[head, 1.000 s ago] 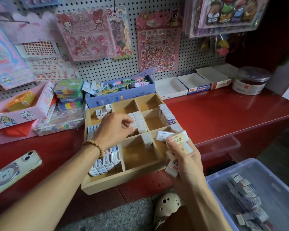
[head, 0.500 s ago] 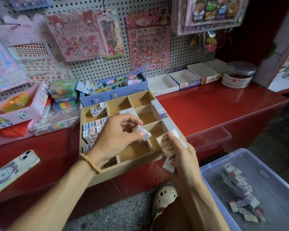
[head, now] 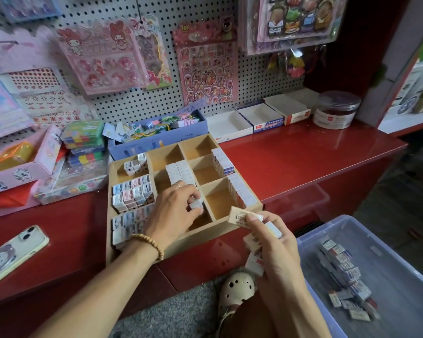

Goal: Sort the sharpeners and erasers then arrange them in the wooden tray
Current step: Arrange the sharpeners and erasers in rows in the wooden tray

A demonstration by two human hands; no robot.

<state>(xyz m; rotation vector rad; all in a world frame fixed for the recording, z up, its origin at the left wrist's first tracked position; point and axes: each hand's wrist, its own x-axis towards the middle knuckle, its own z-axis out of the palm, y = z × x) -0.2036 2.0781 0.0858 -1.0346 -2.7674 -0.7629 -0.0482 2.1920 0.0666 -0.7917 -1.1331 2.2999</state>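
The left hand's fingers (head: 193, 198) are curled round a small white eraser (head: 196, 204), pinching it just above the middle compartment at the near edge of the wooden tray (head: 142, 254); the grip looks meant for standing it on edge at the near end of the row of erasers (head: 181, 173) already packed upright in that column. The right hand (head: 274, 242) hovers just off the tray's near right corner and serves, by my reading, as a magazine: its thumb and fingers clamp a fanned handful of erasers (head: 254, 242), the cream one (head: 239, 215) uppermost with its printed face up, held close so the left hand can draw the next. Further out, sharpeners (head: 132, 193) fill the left compartments, more eraser rows line the right wall, and several compartments show bare wood. On the floor at right the plastic bin (head: 310, 236) holds the unsorted remainder, beside the red desk (head: 303, 157)
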